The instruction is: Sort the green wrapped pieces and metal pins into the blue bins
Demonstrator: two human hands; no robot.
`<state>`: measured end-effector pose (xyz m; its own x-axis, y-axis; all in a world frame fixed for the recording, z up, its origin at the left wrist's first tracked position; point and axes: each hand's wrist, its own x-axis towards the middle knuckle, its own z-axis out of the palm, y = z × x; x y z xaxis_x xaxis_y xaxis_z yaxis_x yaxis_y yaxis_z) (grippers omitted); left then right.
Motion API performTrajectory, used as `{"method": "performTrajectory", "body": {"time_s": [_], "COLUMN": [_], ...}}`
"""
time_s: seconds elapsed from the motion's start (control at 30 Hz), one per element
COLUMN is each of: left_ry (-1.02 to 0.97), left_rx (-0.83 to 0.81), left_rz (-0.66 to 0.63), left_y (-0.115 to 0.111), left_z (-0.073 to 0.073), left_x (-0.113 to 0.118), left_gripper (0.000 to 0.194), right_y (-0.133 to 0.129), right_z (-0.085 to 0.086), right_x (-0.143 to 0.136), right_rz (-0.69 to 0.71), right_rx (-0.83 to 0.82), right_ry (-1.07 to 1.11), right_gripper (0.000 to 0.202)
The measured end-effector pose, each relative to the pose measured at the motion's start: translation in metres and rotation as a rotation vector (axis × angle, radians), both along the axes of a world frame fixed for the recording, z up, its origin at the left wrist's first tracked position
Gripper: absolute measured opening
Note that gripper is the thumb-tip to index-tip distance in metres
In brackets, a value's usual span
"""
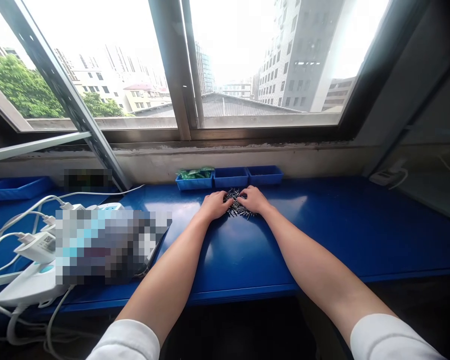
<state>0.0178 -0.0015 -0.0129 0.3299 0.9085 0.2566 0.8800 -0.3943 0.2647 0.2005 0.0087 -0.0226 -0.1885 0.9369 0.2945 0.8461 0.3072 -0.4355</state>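
A loose pile of small dark and silvery rod-like pieces (237,204) lies on the blue table (243,260), in front of three blue bins. At the pile's left side is my left hand (216,205), its fingers curved round the edge and its thumb over the pieces. My right hand (253,200) touches the right side in the same way. Both hands have thumb and fingers apart. Whether single pieces are pinched under the fingertips is too small to tell.
Behind the pile stand a bin (194,180) with green packets and two more bins (230,178) (265,175). White power strips (30,290) with cables and a pixelated area are at left. A metal post (105,155) rises near the window.
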Motion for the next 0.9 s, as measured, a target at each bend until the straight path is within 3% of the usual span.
{"method": "performTrajectory", "body": {"time_s": [0.27,0.57,0.9], "left_ry": [0.006,-0.014,-0.054], "left_rx": [0.026,0.040,0.020], "left_rz": [0.029,0.020,0.016], "left_y": [-0.0011,-0.0031,-0.0067], "left_z": [0.0005,0.0034,0.0080], "left_x": [0.0026,0.0044,0.0045], "left_gripper": [0.042,0.040,0.031], "right_y": [0.0022,0.0021,0.0022], "right_z": [0.0008,0.0019,0.0047], "right_x": [0.0021,0.0003,-0.0046], "right_rz": [0.000,0.094,0.036], "right_rx": [-0.045,-0.005,-0.067], "right_ry": [0.050,-0.016,-0.066], "right_gripper": [0.028,0.017,0.024]}}
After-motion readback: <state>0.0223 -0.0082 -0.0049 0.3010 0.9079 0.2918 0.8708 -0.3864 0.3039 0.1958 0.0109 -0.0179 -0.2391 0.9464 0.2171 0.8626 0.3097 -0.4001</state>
